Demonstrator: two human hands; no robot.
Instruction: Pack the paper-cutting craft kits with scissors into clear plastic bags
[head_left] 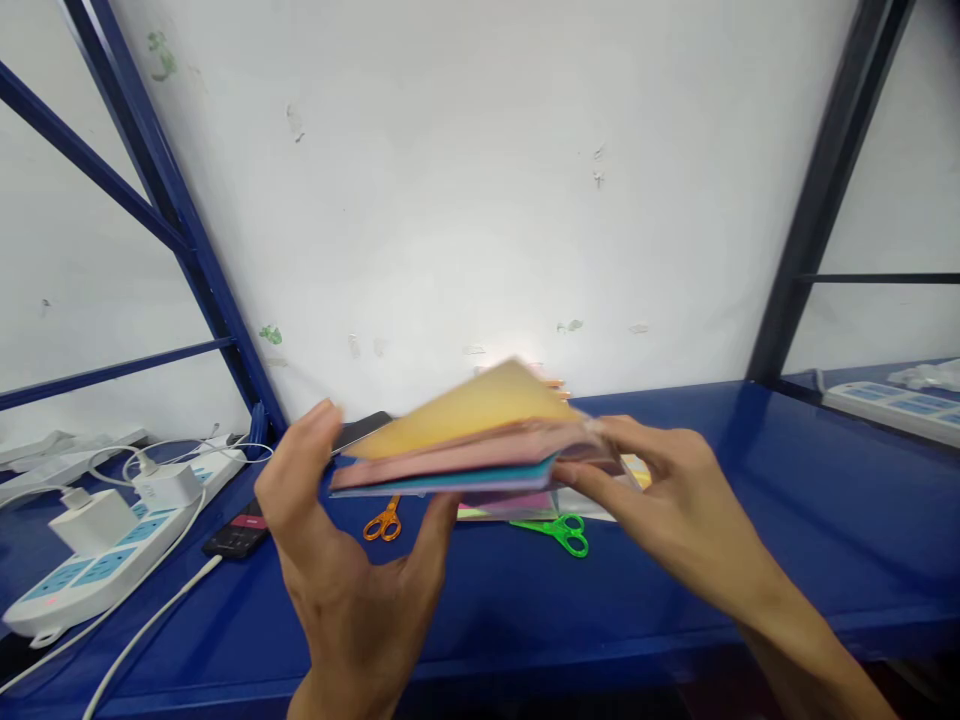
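Blue shelf top [787, 500] against a white wall: just above it you hold a stack of coloured paper sheets [465, 450]. Your left hand [352, 570] pinches its left edge and your right hand [660, 500] clamps the right end, likely to fan the sheets. Orange scissors [384, 523] and green scissors [562, 532] lie beneath, with a power strip [97, 570] at the left.

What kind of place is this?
Probably a craft workstation on a blue metal shelf: the left hand and right hand hold a stack of coloured paper, orange scissors and green scissors lie below, a power strip sits left.

Blurred paper stack [465, 440] hides most of the sheets [517, 505] beneath
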